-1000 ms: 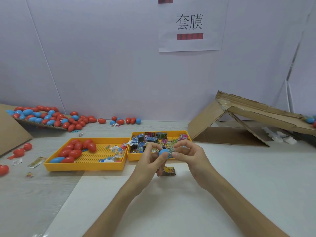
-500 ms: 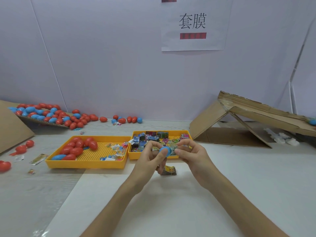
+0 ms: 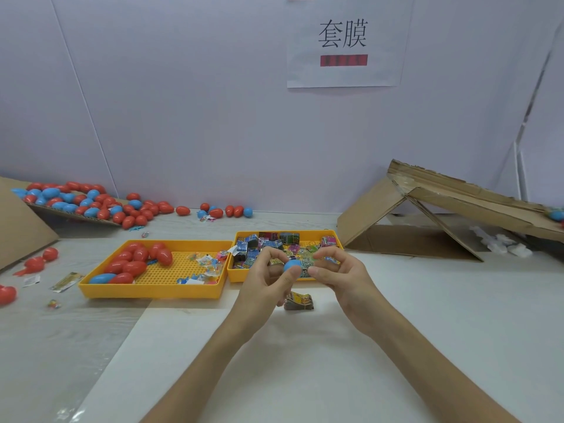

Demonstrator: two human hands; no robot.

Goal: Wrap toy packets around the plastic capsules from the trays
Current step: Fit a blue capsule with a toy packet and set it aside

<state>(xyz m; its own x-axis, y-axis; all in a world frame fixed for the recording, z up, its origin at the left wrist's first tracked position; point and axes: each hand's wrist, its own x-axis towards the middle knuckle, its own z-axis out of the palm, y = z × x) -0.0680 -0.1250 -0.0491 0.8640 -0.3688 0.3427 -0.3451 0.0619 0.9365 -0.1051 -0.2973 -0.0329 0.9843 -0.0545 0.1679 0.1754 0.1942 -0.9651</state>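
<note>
Here left hand (image 3: 265,285), right hand (image 3: 346,280) pinch one capsule (image 3: 291,265), one packet (image 3: 306,264).

Pale table (image 3: 442,300). On it: left yellow tray (image 3: 152,293) touching right yellow tray (image 3: 305,232); crumpled packet (image 3: 299,301) just in front of them; folded cardboard (image 3: 427,206) at right; loose red and blue capsules (image 3: 183,210) along back left; stray packets (image 3: 65,280) at left.

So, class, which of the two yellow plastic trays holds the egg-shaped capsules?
The left yellow tray: red capsules and one blue capsule lie in it. The right tray holds printed packets instead.
</note>
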